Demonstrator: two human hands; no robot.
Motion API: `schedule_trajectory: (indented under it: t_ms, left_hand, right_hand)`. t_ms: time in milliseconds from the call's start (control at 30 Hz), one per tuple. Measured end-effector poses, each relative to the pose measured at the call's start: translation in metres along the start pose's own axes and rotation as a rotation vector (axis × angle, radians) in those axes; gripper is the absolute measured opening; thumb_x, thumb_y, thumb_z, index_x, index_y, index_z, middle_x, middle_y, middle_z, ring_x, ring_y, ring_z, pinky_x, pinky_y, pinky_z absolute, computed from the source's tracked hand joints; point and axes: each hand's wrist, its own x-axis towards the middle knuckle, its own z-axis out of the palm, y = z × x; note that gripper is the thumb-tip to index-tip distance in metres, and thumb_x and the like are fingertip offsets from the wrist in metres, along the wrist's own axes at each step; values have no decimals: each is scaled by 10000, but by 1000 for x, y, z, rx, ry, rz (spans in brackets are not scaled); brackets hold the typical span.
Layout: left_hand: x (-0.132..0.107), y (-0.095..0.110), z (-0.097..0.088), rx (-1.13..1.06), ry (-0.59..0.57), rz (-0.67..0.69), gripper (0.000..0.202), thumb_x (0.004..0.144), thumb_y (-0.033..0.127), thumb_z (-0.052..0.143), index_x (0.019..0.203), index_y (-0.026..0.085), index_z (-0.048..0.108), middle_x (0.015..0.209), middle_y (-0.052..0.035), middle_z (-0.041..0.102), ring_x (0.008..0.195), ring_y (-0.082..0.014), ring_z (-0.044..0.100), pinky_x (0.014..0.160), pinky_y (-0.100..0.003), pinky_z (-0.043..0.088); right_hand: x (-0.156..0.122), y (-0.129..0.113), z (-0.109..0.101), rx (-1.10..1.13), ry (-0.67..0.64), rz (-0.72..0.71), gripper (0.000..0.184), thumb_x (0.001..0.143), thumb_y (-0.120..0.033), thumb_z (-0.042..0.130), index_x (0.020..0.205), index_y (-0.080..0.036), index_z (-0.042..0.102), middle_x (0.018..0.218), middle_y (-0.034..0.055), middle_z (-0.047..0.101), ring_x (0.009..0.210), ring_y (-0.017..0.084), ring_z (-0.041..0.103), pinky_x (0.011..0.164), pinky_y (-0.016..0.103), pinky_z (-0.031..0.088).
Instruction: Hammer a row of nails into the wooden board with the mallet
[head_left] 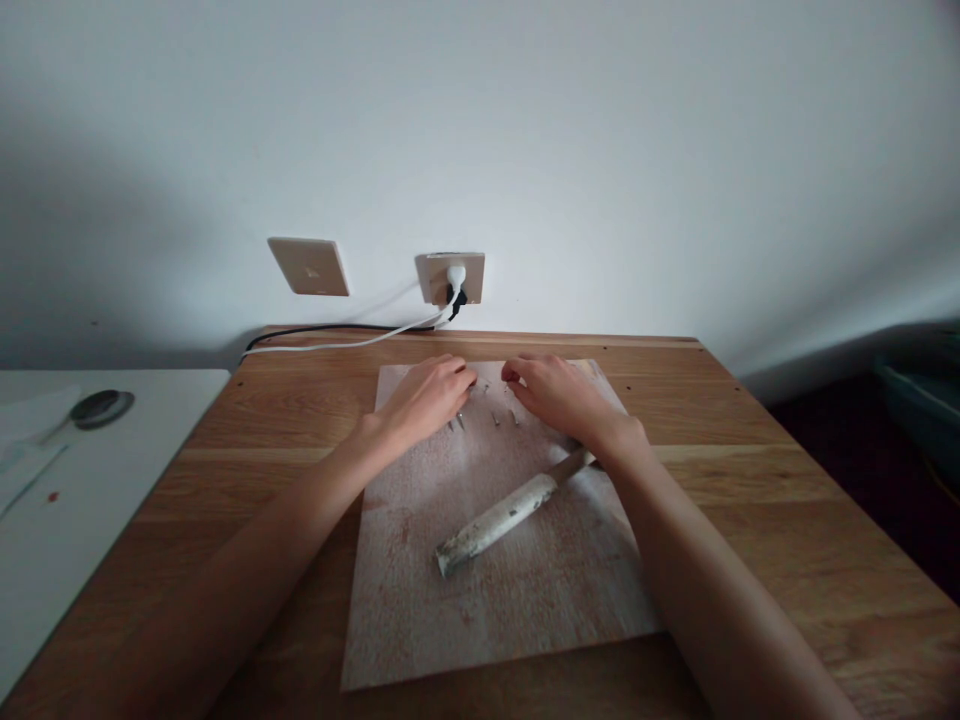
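Note:
My left hand (429,394) rests over the far left part of a worn, whitish board (420,620), its fingers curled down together. Opposite it, my right hand (553,392) is closed at the far right, thumb and fingertips drawn together. Whatever either hand pinches is hidden or too small to name. Several small nails stand or lie on the board between the hands, one nail (495,419) among them. Nearer to me, a stick-like tool handle (499,520) with a scuffed whitish grip lies slantwise. Its far end passes behind my right wrist, so any head is hidden.
Under the board is a wooden tabletop (285,440) pushed against the wall. White and black cords run from a wall socket (435,280) along the back edge. To the left, a white surface (172,420) carries a dark roll of tape (103,408).

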Motion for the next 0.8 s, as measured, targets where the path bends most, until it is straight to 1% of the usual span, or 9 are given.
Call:
schedule_trajectory:
  t_ms: [100,233,333,433,533,600,700,800]
  left_hand:
    - [1,2,-2,18,-22,-28,161,998,125,551,958,151,704,965,-100,707,945,-241,688,890,-355,552]
    - [1,5,-1,37,-62,-56,174,1015,135,529,1011,110,701,1007,-139,716,989,-272,698,903,-378,556]
    - [1,6,1,26,-55,-92,170,1018,133,527,1032,103,693,1009,-138,724,994,-272,704,902,-374,558]
    - [0,7,0,16,-51,-110,146,1012,130,545,1034,106,687,1013,-133,728,979,-266,708,879,-363,557]
    - [1,6,-7,21,-28,-98,140,1016,143,548,1022,114,684,1030,-130,726,972,-264,709,853,-357,545]
    - [1,5,-13,2,-29,-58,130,1017,154,558,1005,126,685,1020,-117,729,945,-254,708,822,-346,530]
    - [0,7,-24,-81,-100,50,107,1001,177,607,934,154,686,950,-75,735,873,-223,702,766,-316,495]
    - [-3,13,-30,-181,-188,133,118,969,176,657,852,175,673,887,-39,730,810,-191,684,720,-289,455]
  right_hand:
    - [-1,4,-2,74,-15,-63,269,1007,-96,537,1099,-156,782,1105,112,815,959,245,751,825,308,497]
    - [0,4,0,172,-77,-179,239,996,-111,579,1045,-170,806,1026,71,828,879,189,743,802,267,502]
    - [2,-2,4,213,-117,-250,220,984,-119,609,1013,-179,819,991,58,828,877,182,740,794,253,499]
    - [3,-6,9,218,-130,-278,228,985,-129,610,1022,-184,827,1021,71,829,905,197,744,810,264,499]
    - [3,-4,10,196,-122,-259,256,997,-131,582,1033,-175,832,1051,101,830,936,225,751,820,287,502]
    - [3,-1,8,177,-111,-230,263,1012,-145,570,1042,-167,831,1048,113,831,944,235,756,817,291,503]
    - [1,3,4,147,-89,-169,259,1028,-176,569,1040,-172,828,1009,103,833,900,221,761,797,280,506]
    - [1,6,0,102,-55,-84,270,1036,-180,555,1066,-174,823,999,102,833,889,225,766,792,286,506]
